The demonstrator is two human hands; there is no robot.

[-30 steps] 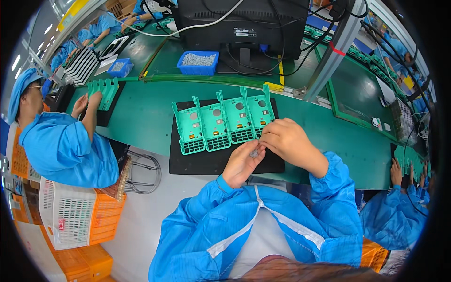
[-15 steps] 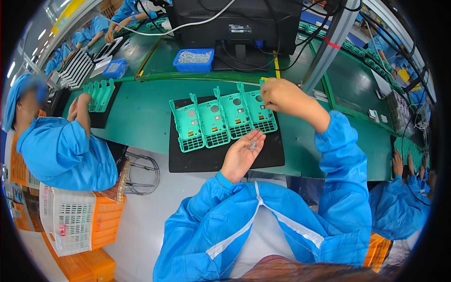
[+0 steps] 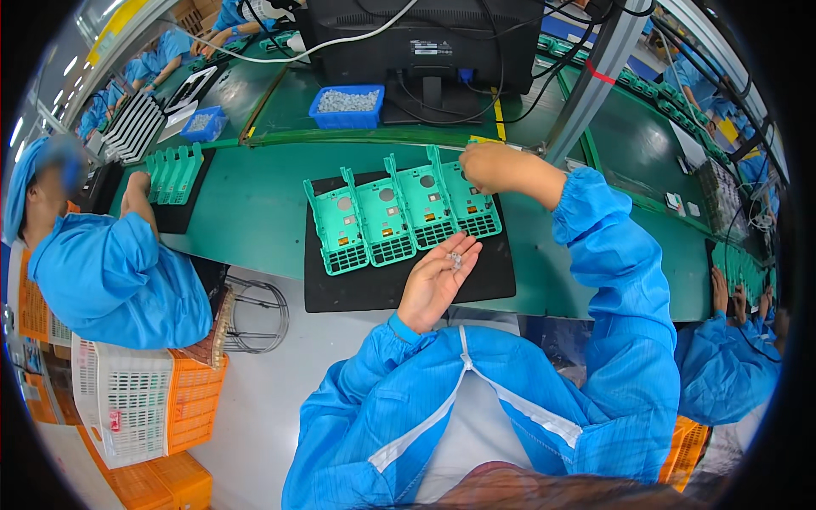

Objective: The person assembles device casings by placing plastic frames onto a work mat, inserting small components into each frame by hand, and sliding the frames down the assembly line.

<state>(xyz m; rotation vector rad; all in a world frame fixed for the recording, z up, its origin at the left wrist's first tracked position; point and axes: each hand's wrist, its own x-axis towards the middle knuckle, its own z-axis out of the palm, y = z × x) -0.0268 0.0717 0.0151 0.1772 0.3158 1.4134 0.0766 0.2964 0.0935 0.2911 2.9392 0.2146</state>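
Four-part runs of green plastic housings would be hard to split by eye; several green plastic housings [image 3: 387, 225] stand side by side in a row on a black mat [image 3: 357, 293]. In front of the row's right end, my left hand [image 3: 429, 285] is turned palm up, its fingers stretched out. Small pale grey pieces [image 3: 456, 260] rest in that palm, too tiny to name. My right hand [image 3: 493, 167] reaches over the far end of the rightmost housing, fingers bent and pressed together. Whatever those fingertips grip is hidden behind the hand.
Behind the housings stand a blue bin [image 3: 348, 108] of pale small pieces and a black monitor [image 3: 416, 51]. A metal post [image 3: 586, 93] rises at the right. To the left, a co-worker [image 3: 119, 263] handles other green housings [image 3: 176, 174]. Plastic crates [image 3: 140, 395] sit on the floor.
My right hand has shifted a little left over the far end of the rightmost housing. My left hand stays nearly in place with the pieces. The co-worker's hands at left have moved slightly.
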